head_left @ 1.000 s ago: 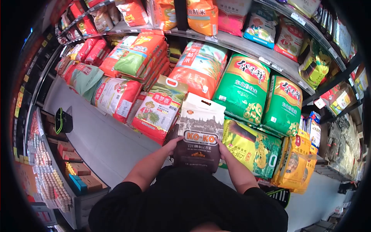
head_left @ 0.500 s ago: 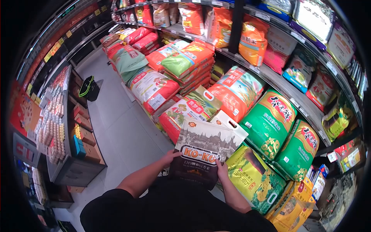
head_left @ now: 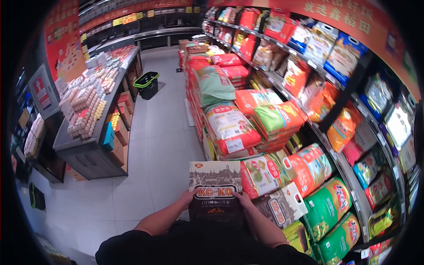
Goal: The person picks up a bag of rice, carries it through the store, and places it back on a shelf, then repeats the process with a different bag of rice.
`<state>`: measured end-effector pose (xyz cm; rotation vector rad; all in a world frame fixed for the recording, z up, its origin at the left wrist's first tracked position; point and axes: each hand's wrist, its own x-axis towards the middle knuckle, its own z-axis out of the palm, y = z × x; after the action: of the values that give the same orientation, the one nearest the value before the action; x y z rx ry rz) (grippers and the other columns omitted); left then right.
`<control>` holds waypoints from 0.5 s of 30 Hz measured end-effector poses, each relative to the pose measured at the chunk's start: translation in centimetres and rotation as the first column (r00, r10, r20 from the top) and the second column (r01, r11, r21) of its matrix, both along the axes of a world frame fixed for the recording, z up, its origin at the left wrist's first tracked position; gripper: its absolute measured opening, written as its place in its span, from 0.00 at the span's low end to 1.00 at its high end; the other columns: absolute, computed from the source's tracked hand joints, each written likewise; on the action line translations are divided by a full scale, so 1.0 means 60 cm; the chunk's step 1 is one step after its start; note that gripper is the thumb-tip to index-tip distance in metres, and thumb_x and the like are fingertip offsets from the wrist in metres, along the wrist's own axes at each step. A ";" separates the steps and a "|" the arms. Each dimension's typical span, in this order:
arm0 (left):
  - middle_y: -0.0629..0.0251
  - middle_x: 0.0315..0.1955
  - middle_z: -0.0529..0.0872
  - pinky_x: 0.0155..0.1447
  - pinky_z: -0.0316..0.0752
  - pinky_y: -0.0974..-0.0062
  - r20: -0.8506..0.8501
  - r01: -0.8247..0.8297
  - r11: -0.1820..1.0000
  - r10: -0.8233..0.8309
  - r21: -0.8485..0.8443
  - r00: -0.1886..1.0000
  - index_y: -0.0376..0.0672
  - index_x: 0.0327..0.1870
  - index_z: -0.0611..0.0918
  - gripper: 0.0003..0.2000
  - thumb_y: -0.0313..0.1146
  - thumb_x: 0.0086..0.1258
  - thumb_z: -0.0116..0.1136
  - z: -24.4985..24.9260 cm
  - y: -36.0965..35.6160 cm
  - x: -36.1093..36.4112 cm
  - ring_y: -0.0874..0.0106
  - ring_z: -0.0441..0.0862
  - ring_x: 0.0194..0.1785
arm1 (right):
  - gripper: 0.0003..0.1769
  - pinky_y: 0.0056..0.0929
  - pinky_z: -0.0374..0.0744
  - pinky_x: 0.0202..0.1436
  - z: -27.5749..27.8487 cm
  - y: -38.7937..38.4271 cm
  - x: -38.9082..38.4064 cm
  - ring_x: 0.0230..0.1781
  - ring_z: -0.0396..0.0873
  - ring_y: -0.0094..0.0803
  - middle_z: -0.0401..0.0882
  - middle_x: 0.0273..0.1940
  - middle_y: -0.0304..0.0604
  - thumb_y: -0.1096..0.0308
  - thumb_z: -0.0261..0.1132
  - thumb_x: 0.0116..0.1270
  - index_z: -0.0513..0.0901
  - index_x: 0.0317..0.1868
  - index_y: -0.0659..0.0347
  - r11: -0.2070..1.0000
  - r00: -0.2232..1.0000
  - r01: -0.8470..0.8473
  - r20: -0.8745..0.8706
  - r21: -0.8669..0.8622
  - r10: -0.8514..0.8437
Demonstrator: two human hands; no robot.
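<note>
A KO-KO rice bag (head_left: pixel 215 176), dark below with a pale printed skyline above, is held upright in front of my body. My left hand (head_left: pixel 188 198) grips its left edge, the thumb showing on the front. On the opposite edge my right hand (head_left: pixel 242 200) is closed the same way; the other fingers of both hands are hidden behind the bag. A second KO-KO bag (head_left: pixel 282 205) with a handle hole lies on the pile just right of my right hand. Beside it are a red and white rice bag (head_left: pixel 263 174) and green rice bags (head_left: pixel 329 207).
Stacked rice bags (head_left: pixel 229 128) line the right side below shelves (head_left: pixel 304 57) of more bags. To the left, a counter (head_left: pixel 92 157) carries many eggs (head_left: pixel 88 110). A black basket with a green rim (head_left: pixel 147 87) stands on the grey tiled floor (head_left: pixel 163 145) between them.
My view has turned left toward the aisle. The held KO-KO bag has swung left with both hands, away from the pile, uncovering the second KO-KO bag.
</note>
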<state>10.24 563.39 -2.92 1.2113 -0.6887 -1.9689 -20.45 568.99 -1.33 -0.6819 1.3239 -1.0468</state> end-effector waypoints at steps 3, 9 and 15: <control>0.53 0.48 0.87 0.51 0.85 0.65 0.059 -0.094 0.995 0.096 -0.032 0.994 0.29 0.60 0.77 0.28 0.44 0.69 0.68 0.007 -0.050 0.113 0.64 0.88 0.45 | 0.23 0.36 0.85 0.50 0.005 -0.089 0.099 0.43 0.87 0.36 0.87 0.46 0.48 0.58 0.68 0.70 0.80 0.57 0.67 0.994 0.994 -0.059 0.097 0.095 0.050; 0.53 0.46 0.87 0.48 0.86 0.65 0.134 -0.216 0.973 0.204 0.079 0.970 0.26 0.56 0.78 0.30 0.46 0.67 0.70 0.071 -0.136 0.288 0.64 0.89 0.43 | 0.26 0.40 0.86 0.51 0.048 -0.237 0.274 0.43 0.88 0.41 0.87 0.47 0.52 0.51 0.63 0.73 0.80 0.57 0.68 0.972 0.977 -0.169 0.158 0.162 0.144; 0.53 0.43 0.89 0.47 0.85 0.66 0.047 -0.237 0.945 0.232 0.226 0.971 0.27 0.51 0.82 0.27 0.48 0.67 0.70 0.028 -0.191 0.371 0.64 0.89 0.41 | 0.29 0.41 0.84 0.54 0.013 -0.306 0.373 0.45 0.87 0.40 0.87 0.48 0.50 0.47 0.65 0.71 0.80 0.58 0.66 0.922 0.969 -0.211 0.197 0.325 0.153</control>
<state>32.48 551.91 -1.26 1.3830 -0.3111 -1.8743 1.92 550.64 -0.56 -0.4325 1.2299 -0.6822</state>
